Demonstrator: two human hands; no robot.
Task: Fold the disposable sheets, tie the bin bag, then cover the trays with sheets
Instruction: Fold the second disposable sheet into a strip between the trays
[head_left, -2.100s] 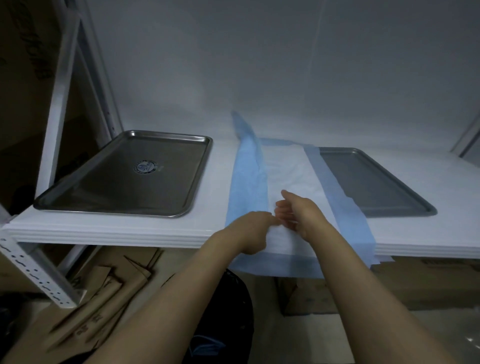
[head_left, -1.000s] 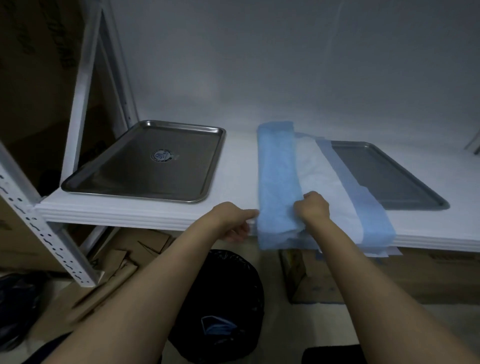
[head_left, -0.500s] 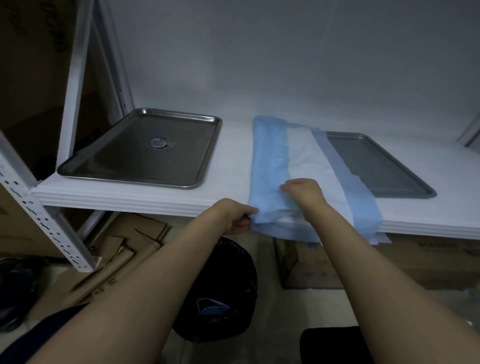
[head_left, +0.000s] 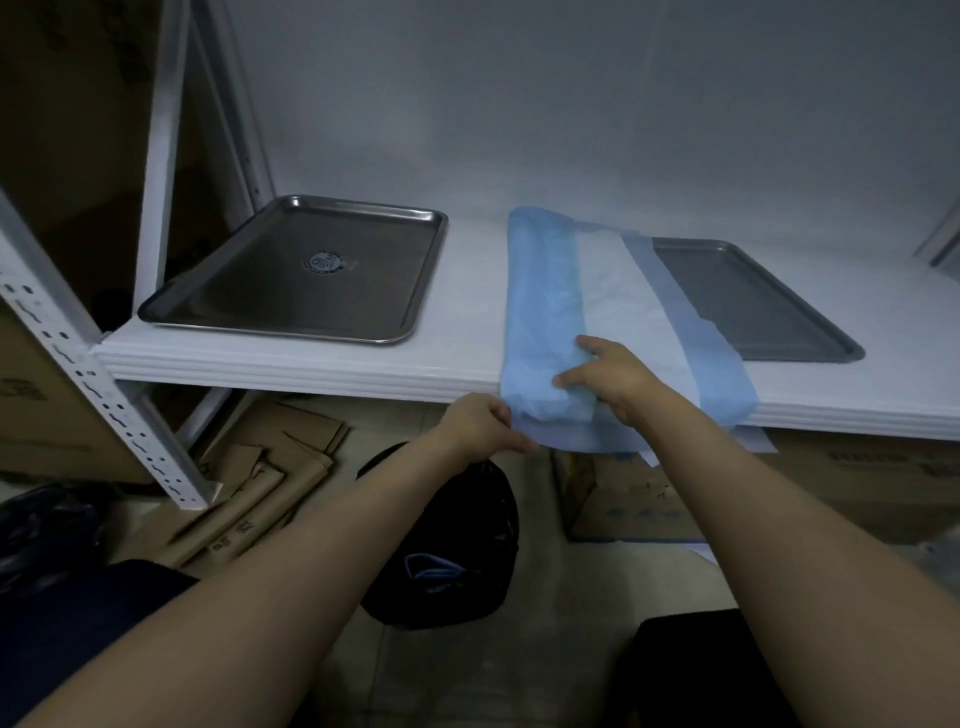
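At shelf (head_left: 291, 366) front, left hand (head_left: 480, 423) still pinching sheet (head_left: 545, 291), right hand (head_left: 608, 382) now flat on its fold

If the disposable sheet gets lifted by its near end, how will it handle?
Probably floppy: the disposable sheet droops over the shelf edge and wrinkles where folded. Likely light: the left hand holds its corner with a mere pinch. It may slide easily on the smooth shelf.
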